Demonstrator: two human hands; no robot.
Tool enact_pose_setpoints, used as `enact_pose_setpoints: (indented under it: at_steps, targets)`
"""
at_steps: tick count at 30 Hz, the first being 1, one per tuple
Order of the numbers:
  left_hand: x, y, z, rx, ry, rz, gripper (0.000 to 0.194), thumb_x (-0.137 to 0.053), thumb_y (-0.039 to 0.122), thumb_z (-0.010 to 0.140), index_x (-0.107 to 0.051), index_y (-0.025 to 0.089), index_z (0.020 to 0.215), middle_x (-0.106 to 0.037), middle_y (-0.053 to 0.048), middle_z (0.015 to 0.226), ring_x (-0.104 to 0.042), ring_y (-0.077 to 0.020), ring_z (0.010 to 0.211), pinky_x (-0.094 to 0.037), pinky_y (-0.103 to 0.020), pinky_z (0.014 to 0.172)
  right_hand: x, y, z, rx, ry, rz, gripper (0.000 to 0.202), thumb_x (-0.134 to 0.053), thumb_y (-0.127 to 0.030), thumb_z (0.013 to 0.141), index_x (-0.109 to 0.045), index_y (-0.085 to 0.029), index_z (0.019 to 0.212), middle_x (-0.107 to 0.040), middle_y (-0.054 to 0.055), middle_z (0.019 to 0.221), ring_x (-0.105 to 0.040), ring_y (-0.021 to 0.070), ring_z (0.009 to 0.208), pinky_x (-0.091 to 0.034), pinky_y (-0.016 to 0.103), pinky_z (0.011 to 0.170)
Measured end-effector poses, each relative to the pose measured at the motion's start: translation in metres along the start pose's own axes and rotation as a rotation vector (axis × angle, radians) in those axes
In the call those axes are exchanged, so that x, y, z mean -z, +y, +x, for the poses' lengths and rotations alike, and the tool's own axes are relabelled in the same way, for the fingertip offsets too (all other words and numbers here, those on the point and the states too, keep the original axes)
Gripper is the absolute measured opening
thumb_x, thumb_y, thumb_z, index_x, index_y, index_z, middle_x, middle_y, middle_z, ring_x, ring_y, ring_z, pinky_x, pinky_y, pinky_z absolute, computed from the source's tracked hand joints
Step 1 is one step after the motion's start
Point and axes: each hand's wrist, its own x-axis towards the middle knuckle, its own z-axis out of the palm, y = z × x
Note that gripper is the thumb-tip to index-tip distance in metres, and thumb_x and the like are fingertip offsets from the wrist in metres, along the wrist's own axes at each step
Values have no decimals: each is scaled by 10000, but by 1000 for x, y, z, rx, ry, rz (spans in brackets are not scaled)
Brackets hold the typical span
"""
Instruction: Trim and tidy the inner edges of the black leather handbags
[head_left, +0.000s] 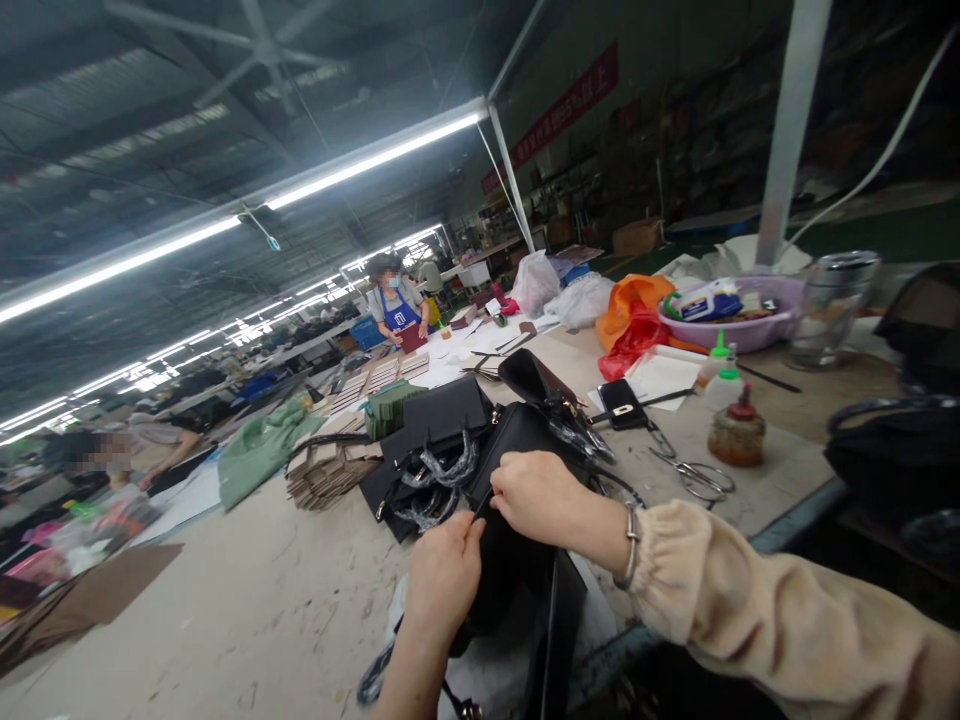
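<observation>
Near the table's front edge stands a black handbag [517, 570], partly hidden by my arms. My left hand [448, 565] pinches its upper edge. Just right of that, my right hand [536, 497] is closed on the same edge, fingers curled. Whether a zipper or the bare edge lies between the fingers I cannot make out. Beyond my hands sit more black handbags [442, 412], their handles [454, 462] wrapped in clear plastic. Scissors [699, 478] lie to the right of my right hand, beside a dark phone [622, 404].
Glue bottles [724, 388] and a brown jar with a red top [737, 432] stand right. Behind them are a purple basin [772, 318] and a glass jar [829, 315]. Stacked beige pieces [330, 470] and green cloth [262, 450] lie left. A person in a blue apron [399, 312] stands beyond.
</observation>
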Motion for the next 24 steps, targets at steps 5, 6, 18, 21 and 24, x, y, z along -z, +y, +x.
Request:
enact_pose_setpoints:
  at_steps: [5, 6, 18, 21, 24]
  targets:
    - [-2, 1, -3, 5, 18, 17, 293, -373, 316, 929, -643, 209, 973, -702, -65, 841, -647, -199, 781, -363, -260, 646, -3, -2, 1, 3, 28, 14, 214, -531, -302, 832, -681, -150, 811, -640, 83, 839, -622, 204, 760, -448, 262, 645]
    - [-2, 1, -3, 1, 31, 4, 305, -375, 323, 930, -625, 225, 1073, -706, -71, 897, -650, -206, 811, -379, -266, 670, -3, -2, 1, 8, 33, 17, 214, -525, -296, 835, -680, -151, 808, -638, 81, 834, -621, 202, 758, -444, 258, 637]
    - [1, 10, 8, -36, 41, 45, 267, -414, 285, 922, -662, 200, 872, -701, -55, 806, -648, -182, 753, -345, -249, 616, -5, 1, -2, 41, 66, 44, 202, -486, -257, 830, -657, -172, 763, -630, 57, 812, -598, 183, 720, -396, 260, 588]
    - [-3, 10, 8, -18, 61, 25, 244, -432, 286, 919, -644, 206, 829, -687, -29, 771, -631, -157, 718, -327, -240, 600, -5, 5, -6, 53, 75, 75, 156, -513, -257, 800, -652, -198, 761, -628, 36, 811, -587, 172, 702, -372, 259, 575]
    - [-5, 10, 8, 13, 92, 63, 246, -444, 313, 915, -629, 212, 787, -677, -16, 735, -619, -153, 686, -307, -248, 585, -2, 11, -9, 36, 120, 143, 96, -542, -211, 753, -622, -206, 806, -623, 18, 816, -577, 162, 715, -352, 257, 579]
